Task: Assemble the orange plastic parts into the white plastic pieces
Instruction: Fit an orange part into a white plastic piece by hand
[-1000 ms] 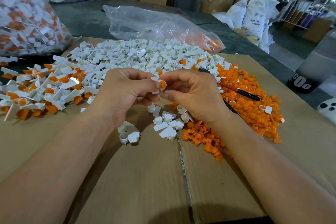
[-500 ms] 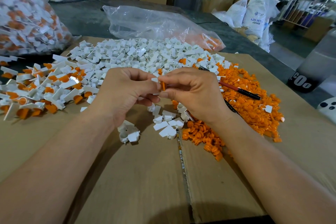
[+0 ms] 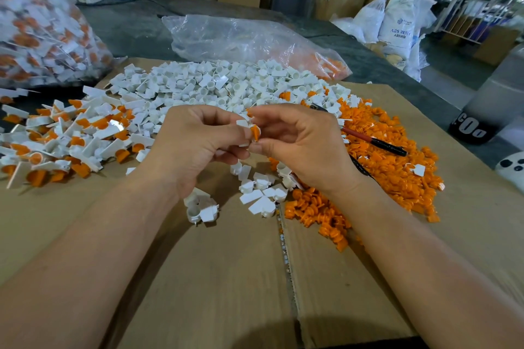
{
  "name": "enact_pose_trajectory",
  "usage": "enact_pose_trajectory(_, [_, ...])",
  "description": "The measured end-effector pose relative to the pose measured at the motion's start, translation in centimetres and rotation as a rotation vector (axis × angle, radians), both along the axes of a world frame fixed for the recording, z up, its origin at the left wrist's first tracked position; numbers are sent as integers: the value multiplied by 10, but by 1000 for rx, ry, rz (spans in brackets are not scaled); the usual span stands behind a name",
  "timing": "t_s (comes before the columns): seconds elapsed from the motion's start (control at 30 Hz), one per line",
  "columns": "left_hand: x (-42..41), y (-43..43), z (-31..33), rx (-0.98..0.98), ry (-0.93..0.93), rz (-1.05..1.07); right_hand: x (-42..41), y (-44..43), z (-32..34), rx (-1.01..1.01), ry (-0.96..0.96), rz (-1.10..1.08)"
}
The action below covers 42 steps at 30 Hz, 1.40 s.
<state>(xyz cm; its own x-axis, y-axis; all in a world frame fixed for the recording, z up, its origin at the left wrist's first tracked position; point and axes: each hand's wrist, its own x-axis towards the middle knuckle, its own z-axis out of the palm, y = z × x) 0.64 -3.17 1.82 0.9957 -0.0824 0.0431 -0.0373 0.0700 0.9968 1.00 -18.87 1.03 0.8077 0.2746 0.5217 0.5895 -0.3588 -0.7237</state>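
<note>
From the head camera: both hands are up over the cardboard sheet (image 3: 226,278), meeting in the middle. The left hand (image 3: 195,147) has its fingers curled, thumb and forefinger pinching a small white piece (image 3: 242,123). The right hand (image 3: 306,147) pinches an orange part (image 3: 255,132) between thumb and forefinger, and that part sits right against the white piece; whether it is fully seated, I cannot tell.

Behind the hands lies a broad heap of white pieces (image 3: 215,85). To the right is a spread of loose orange parts (image 3: 391,167), with a red-and-black pen (image 3: 368,140) lying across it. To the left is a pile of joined pieces (image 3: 56,144), white with orange showing.

Below the hands, a few stray white pieces (image 3: 262,193) rest on the cardboard, and another small clump (image 3: 201,208) sits by the left wrist. Farther back, a clear plastic bag (image 3: 241,37) lies crumpled with some orange inside, and at far left a full bag (image 3: 37,22) holds white-and-orange pieces.
</note>
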Motion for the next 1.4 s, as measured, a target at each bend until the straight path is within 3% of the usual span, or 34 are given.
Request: enact_pose_trajectory(1.4, [1, 1, 0, 36, -23, 4, -2, 0, 3, -68, 42, -77])
